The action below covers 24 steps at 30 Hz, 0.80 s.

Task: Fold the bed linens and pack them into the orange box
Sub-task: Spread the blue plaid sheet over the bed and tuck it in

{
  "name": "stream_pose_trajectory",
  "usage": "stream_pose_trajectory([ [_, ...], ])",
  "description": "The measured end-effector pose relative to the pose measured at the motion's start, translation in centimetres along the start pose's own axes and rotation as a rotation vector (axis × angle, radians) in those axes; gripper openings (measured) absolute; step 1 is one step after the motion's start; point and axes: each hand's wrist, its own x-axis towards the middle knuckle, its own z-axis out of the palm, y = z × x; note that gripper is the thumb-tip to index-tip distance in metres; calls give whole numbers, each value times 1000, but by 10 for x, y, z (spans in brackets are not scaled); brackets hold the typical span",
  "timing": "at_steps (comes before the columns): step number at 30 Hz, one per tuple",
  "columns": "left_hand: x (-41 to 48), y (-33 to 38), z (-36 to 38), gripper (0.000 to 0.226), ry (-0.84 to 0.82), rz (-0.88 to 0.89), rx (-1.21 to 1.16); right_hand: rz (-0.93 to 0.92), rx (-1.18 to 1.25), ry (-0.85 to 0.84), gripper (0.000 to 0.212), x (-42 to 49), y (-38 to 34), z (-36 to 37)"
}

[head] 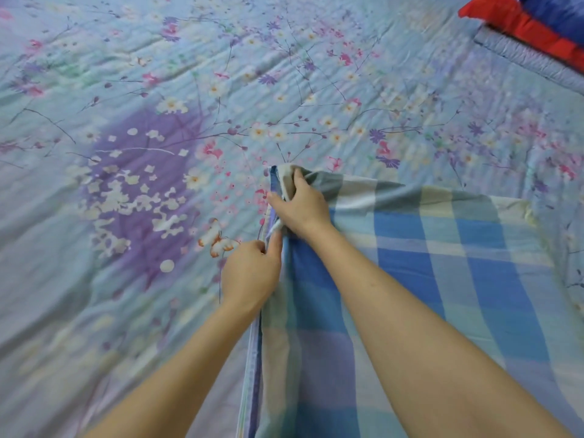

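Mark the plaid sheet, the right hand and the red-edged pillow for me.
plaid sheet (pixel 401 267), head view, on a blue stripe of its flat top layer.
right hand (pixel 300 207), head view, on the back of the hand.
red-edged pillow (pixel 499 14), head view, on its red border.

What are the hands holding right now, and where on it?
Both hold the checked linen along its left edge: the right hand grips the bunched far corner, the left hand pinches the edge just nearer.
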Motion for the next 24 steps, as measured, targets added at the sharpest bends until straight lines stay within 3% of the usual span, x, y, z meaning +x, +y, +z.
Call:
stream_pose_trajectory([
  [4,-15,-14,-2,26,-143,7,128,-18,235,51,58,-38,15,-24],
  [9,-34,-21,-10,17,50,4,106,8,76,286,31,-135,103,-69],
  [12,-81,-22,-14,17,173,423,263,184,-100,230,31,-214,174,-105],
  [13,-102,-27,-16,20,91,577,278,244,-179,173,33,-240,198,-117],
  [15,-142,-39,-17,43,-280,752,357,374,-317,37,45,-289,240,-137],
  [17,-168,-51,-17,62,-596,742,598,461,-524,-126,60,-328,276,-151],
  [20,-178,-61,-13,47,-708,603,802,520,-799,-229,68,-362,307,-162],
  [22,-178,-54,-14,30,-804,497,803,495,-840,-148,52,-365,316,-162],
  [24,-177,-45,-21,31,-860,444,748,504,-993,-137,19,-361,306,-170],
])
